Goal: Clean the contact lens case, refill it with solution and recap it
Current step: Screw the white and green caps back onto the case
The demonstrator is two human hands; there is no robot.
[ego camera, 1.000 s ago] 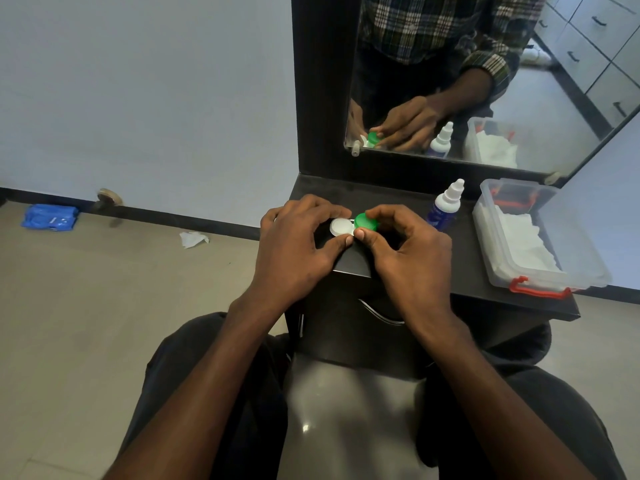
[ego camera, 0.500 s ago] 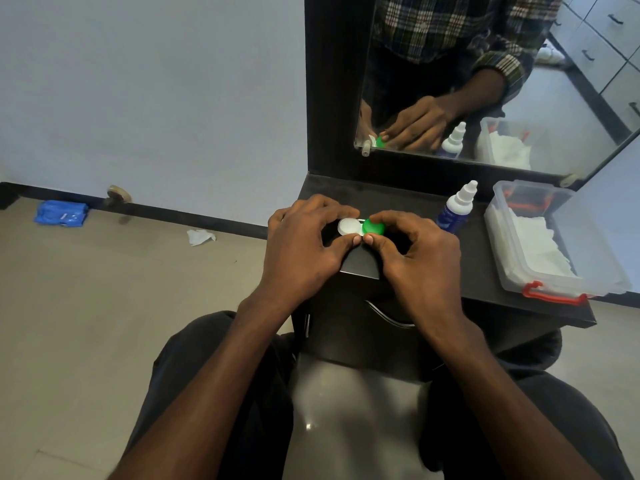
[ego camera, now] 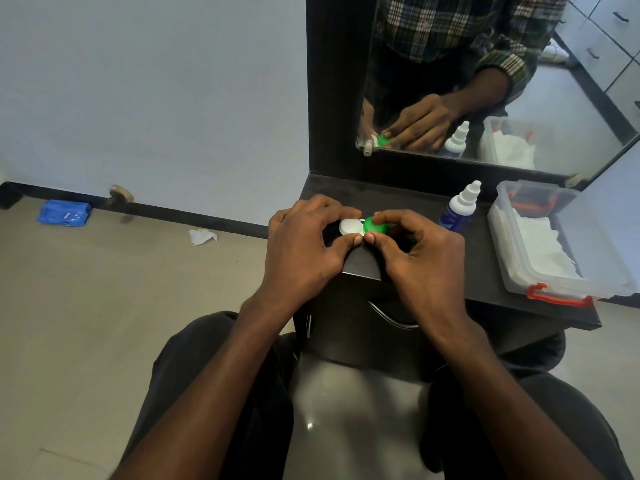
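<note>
Two bare forearms, no watch or rings on the left hand [ego camera: 304, 247] or right hand [ego camera: 420, 258]. Dark trousers over both knees. In the mirror [ego camera: 554, 109], a plaid shirt in dark green, white and tan, cuff pushed up above the wrist.

A room in a home, at a dressing spot: a dark counter [ego camera: 485, 271] stands under a wall mirror [ego camera: 519, 81] against a plain pale wall [ego camera: 156, 98]. The tiled floor [ego camera: 104, 306] and white drawers [ego camera: 609, 32] reflected in the mirror suggest a bedroom.
</note>
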